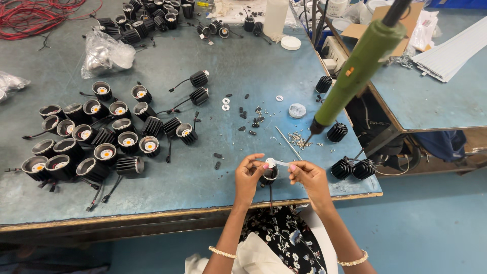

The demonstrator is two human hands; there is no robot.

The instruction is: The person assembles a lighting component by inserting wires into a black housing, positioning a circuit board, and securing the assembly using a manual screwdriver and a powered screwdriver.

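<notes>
My left hand (248, 175) pinches a small black finned lamp housing (269, 176) near the table's front edge (203, 205); its mouth faces up, its wire hanging over the edge. My right hand (309, 175) pinches a slim white applicator (276, 163), its long axis lying leftward from those fingers, tip over the housing's mouth. Beyond, loose screws (297, 139) lie under a hanging green screwdriver (357, 71). Far left, open housings (96, 139) cluster well apart.
</notes>
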